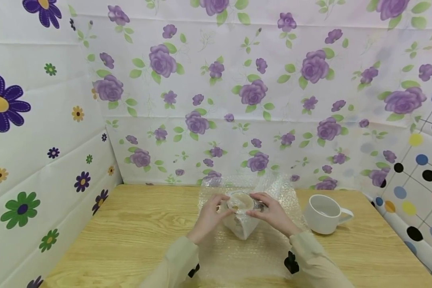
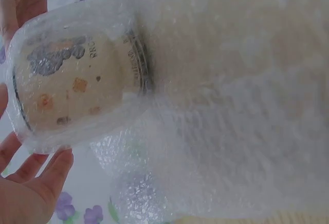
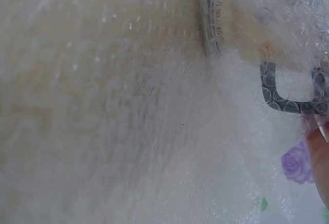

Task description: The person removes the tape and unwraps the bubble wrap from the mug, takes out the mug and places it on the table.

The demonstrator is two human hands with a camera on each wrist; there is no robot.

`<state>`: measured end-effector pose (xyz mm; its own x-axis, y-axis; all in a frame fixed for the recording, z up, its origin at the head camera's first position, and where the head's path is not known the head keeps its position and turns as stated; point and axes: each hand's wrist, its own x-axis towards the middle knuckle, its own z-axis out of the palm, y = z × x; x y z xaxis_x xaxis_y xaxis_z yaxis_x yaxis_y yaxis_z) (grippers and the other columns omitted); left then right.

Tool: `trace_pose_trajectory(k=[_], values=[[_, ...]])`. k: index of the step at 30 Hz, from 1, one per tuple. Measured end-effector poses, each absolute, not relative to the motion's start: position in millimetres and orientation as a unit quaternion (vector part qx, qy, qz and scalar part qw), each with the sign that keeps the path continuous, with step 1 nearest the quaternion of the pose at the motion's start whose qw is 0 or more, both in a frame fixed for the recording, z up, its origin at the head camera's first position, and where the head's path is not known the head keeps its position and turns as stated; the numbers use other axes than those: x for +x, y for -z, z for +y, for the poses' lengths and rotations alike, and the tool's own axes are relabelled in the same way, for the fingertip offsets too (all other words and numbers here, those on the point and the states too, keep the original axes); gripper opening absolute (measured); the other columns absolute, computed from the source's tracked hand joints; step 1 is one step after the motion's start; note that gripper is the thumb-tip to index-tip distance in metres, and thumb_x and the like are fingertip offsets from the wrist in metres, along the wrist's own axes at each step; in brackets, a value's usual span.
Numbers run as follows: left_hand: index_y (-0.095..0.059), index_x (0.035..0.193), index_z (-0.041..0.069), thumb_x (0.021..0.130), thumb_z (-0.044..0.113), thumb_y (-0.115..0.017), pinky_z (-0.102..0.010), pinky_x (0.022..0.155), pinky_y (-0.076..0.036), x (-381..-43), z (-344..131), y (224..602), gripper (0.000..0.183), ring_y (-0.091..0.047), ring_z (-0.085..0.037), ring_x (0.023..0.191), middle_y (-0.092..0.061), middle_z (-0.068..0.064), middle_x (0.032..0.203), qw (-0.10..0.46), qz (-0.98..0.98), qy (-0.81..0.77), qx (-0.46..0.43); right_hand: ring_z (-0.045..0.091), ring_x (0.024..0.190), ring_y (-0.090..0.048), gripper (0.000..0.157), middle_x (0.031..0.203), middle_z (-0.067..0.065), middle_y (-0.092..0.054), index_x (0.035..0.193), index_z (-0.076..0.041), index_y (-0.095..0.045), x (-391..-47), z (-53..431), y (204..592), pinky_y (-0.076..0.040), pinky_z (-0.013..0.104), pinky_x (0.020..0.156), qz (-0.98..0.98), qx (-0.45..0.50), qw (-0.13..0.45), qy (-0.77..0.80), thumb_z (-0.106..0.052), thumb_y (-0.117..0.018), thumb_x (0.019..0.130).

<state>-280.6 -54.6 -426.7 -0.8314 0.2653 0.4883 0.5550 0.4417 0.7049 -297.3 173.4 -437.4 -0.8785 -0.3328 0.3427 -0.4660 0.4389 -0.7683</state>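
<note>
A cream mug [image 2: 77, 80] with a printed dark figure, small orange patches and lettering stands wrapped in clear bubble wrap [image 1: 245, 256] on the table. Its dark handle [image 3: 290, 106] shows through the wrap in the right wrist view. At the mug's left side near the rim, my left hand [image 1: 209, 215] holds it through the wrap with thumb and fingers. My right hand [image 1: 276, 215] grips the opposite side, by the handle, its thumb in front and fingers behind. Between the hands a pointed fold of wrap hangs down the mug's near side.
To the right of the wrap, a plain white mug [image 1: 320, 214] stands upright, its handle pointing right. Both are on a wood-grain table [image 1: 144, 232]. Flowered cloth [image 1: 223, 88] hangs behind, with patterned sheets at either side.
</note>
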Motion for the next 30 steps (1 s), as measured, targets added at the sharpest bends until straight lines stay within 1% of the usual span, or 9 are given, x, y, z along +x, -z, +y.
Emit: trace_pose_trajectory(k=[4,10,13,20,23,27,30], values=[[-0.061,0.104,0.003,0.084,0.019,-0.066,-0.039,0.074,-0.048,-285.8,-57.9,423.8,0.026,-0.055,-0.027,0.087,-0.056,-0.01,0.103,0.153,-0.847,0.445,-0.246,0.023,0.115,-0.043,0.064,0.123,0.001,-0.049,0.126,-0.011,-0.053,-299.4,174.2,439.4,-0.032,0.044,0.095,-0.844,0.238,0.072,-0.476,-0.039,-0.073,0.073],[-0.063,0.1,0.004,0.085,0.02,-0.065,-0.034,0.071,-0.048,-287.4,-58.4,416.9,0.022,-0.056,-0.023,0.084,-0.057,-0.008,0.099,0.158,-0.863,0.408,-0.252,0.023,0.114,-0.044,0.063,0.122,0.002,-0.051,0.125,-0.009,-0.054,-299.1,174.2,438.9,-0.033,0.043,0.095,-0.845,0.236,0.077,-0.473,-0.037,-0.074,0.073],[-0.063,0.099,0.006,0.086,0.021,-0.063,-0.034,0.069,-0.048,-287.6,-57.8,415.3,0.019,-0.057,-0.022,0.082,-0.058,-0.007,0.098,0.166,-0.868,0.397,-0.248,0.025,0.114,-0.043,0.061,0.122,0.005,-0.051,0.125,-0.006,-0.053,-296.9,173.5,436.1,-0.033,0.043,0.095,-0.845,0.238,0.077,-0.473,-0.032,-0.075,0.074],[-0.063,0.097,0.005,0.088,0.019,-0.061,-0.03,0.066,-0.05,-290.7,-58.4,415.0,0.017,-0.062,-0.02,0.076,-0.063,-0.007,0.094,0.196,-0.864,0.403,-0.229,0.035,0.114,-0.043,0.055,0.121,0.02,-0.049,0.122,0.007,-0.051,-276.3,165.3,409.8,-0.032,0.047,0.095,-0.834,0.248,0.071,-0.489,-0.014,-0.074,0.076],[-0.063,0.098,0.005,0.088,0.019,-0.061,-0.029,0.066,-0.05,-293.6,-60.0,416.2,0.017,-0.062,-0.018,0.074,-0.063,-0.006,0.091,0.203,-0.864,0.408,-0.216,0.036,0.111,-0.045,0.053,0.118,0.022,-0.05,0.119,0.009,-0.052,-274.4,164.6,407.2,-0.034,0.046,0.093,-0.836,0.258,0.086,-0.477,-0.011,-0.074,0.075],[-0.064,0.099,0.004,0.088,0.019,-0.062,-0.03,0.067,-0.05,-297.2,-63.4,417.5,0.019,-0.061,-0.018,0.073,-0.063,-0.006,0.091,0.202,-0.859,0.428,-0.192,0.032,0.11,-0.047,0.054,0.116,0.017,-0.053,0.119,0.006,-0.054,-285.6,168.0,421.2,-0.036,0.044,0.093,-0.839,0.259,0.103,-0.467,-0.016,-0.076,0.074],[-0.065,0.098,0.004,0.087,0.019,-0.063,-0.03,0.066,-0.049,-299.9,-67.3,418.5,0.018,-0.06,-0.017,0.071,-0.063,-0.006,0.09,0.211,-0.855,0.44,-0.175,0.027,0.111,-0.047,0.057,0.117,0.01,-0.054,0.12,0.0,-0.055,-295.6,171.7,433.3,-0.035,0.042,0.094,-0.842,0.252,0.101,-0.467,-0.025,-0.076,0.074]])
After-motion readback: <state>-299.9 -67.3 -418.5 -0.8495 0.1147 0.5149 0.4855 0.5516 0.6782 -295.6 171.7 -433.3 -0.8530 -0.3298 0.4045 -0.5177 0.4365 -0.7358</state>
